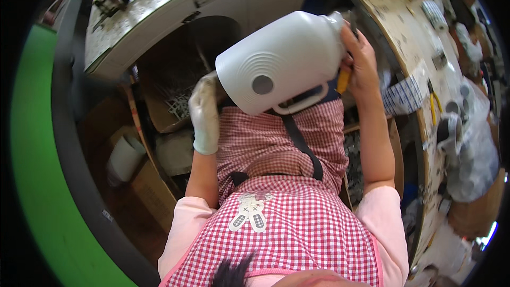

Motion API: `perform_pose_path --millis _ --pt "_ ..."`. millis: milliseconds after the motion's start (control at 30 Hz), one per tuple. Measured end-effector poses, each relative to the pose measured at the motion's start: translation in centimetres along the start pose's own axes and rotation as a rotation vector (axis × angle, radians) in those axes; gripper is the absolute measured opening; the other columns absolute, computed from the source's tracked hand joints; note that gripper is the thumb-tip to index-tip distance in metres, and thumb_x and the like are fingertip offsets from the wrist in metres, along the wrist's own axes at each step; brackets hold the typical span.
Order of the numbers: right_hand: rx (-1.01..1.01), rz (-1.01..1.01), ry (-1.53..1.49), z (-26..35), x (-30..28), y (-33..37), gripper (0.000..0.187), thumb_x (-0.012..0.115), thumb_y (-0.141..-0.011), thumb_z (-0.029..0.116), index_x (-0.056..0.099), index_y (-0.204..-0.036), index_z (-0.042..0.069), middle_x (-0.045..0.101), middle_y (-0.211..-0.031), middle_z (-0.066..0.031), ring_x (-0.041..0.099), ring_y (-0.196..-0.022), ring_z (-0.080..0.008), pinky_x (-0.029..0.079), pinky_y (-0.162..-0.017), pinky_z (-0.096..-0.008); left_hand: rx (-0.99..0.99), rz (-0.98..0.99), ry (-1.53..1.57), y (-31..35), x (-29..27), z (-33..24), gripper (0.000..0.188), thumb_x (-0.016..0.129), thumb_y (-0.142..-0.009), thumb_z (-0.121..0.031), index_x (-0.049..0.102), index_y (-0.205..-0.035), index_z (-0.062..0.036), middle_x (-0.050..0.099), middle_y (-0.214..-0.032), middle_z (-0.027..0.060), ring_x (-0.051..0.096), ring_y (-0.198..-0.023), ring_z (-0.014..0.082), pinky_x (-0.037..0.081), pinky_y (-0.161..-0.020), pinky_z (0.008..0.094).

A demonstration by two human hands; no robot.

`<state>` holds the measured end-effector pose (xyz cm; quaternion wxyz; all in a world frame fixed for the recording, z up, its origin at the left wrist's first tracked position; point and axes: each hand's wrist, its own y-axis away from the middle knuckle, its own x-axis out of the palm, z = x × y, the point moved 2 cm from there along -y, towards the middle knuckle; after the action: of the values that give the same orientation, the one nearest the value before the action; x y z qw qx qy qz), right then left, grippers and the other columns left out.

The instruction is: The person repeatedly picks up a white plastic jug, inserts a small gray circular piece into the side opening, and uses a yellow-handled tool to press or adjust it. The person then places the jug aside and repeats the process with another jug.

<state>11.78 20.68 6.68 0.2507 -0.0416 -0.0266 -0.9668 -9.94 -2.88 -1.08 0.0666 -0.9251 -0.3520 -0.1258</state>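
grey jug (287, 61) near 12 o'clock, tipped on side over lap (249, 130). right hand (362, 61) at 2 o'clock, fingers curled round jug's neck, yellow handle (344, 81) just below. gloved left hand (205, 106) at 10 o'clock by jug's bottom; fingertips hidden, cannot tell grip. farther: wooden bench (390, 16), yellow pliers (434, 104) at 3 o'clock.

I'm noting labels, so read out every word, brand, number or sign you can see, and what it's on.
No text reads clearly.
Jug: no lettering shows, just rings and a grey disc.
Carton, lower left: faint marks, too blurred to read.
Small label on the dark strip: too small to read.
Blue-and-white pack, right: pattern too blurred to tell whether it is print.
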Motion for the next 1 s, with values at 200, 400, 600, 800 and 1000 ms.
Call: perform_pose_path --millis 200,400,600,800,1000 --pt "0.164 0.443 -0.174 1.5 8.7 -3.1 0.056 0.064 -0.102 0.05 0.062 -0.129 0.001 0.061 -0.09 0.0013 0.039 -0.054 0.0016 0.029 -0.046 -0.0159 -0.079 0.099 -0.343 -1.3 -6.4 -0.9 0.061 0.066 -0.1 -0.018 0.039 -0.152 -0.0004 0.053 -0.146 0.0135 0.056 -0.129 0.0206 0.051 -0.103 0.032" --pt "-0.06 0.203 0.013 0.2 6.7 -4.7 0.045 0.041 -0.114 0.038 0.066 -0.124 0.001 0.062 -0.095 -0.0007 0.037 -0.051 0.0002 0.028 -0.045 -0.018 0.255 -0.56 -0.882 -9.9 -15.7 -21.6 0.062 0.066 -0.099 -0.023 0.043 -0.149 0.0067 0.057 -0.143 0.0179 0.064 -0.119 0.0224 0.055 -0.097 0.0356" --pt "0.246 0.267 0.065 -6.9 3.7 -1.7 0.041 0.042 -0.114 0.036 0.066 -0.121 0.002 0.062 -0.085 -0.0009 0.038 -0.049 -0.0004 0.029 -0.045 -0.0175 0.545 -0.587 -0.668 -27.7 -23.0 -32.2 0.067 0.059 -0.1 -0.036 0.049 -0.138 0.0177 0.057 -0.139 0.0259 0.073 -0.105 0.0303 0.065 -0.088 0.0389" --pt "0.265 0.227 0.124 -8.7 2.0 -0.7 0.041 0.042 -0.114 0.033 0.066 -0.121 0.001 0.06 -0.081 -0.001 0.036 -0.048 0.0003 0.028 -0.045 -0.0168 0.26 -0.689 -1.438 -32.1 -26.1 -29.2 0.069 0.05 -0.101 -0.048 0.058 -0.131 0.0137 0.065 -0.127 0.0283 0.07 -0.111 0.0354 0.057 -0.093 0.043" --pt "0.284 0.219 0.117 -9.6 1.2 -0.6 0.042 0.042 -0.114 0.034 0.066 -0.122 0.001 0.06 -0.081 -0.0014 0.036 -0.049 0.0006 0.029 -0.045 -0.0166 0.153 -0.576 -1.022 -32.2 -28.4 -27.7 0.065 0.049 -0.101 -0.052 0.069 -0.123 0.0059 0.071 -0.12 0.0247 0.069 -0.112 0.0314 0.05 -0.096 0.0417"
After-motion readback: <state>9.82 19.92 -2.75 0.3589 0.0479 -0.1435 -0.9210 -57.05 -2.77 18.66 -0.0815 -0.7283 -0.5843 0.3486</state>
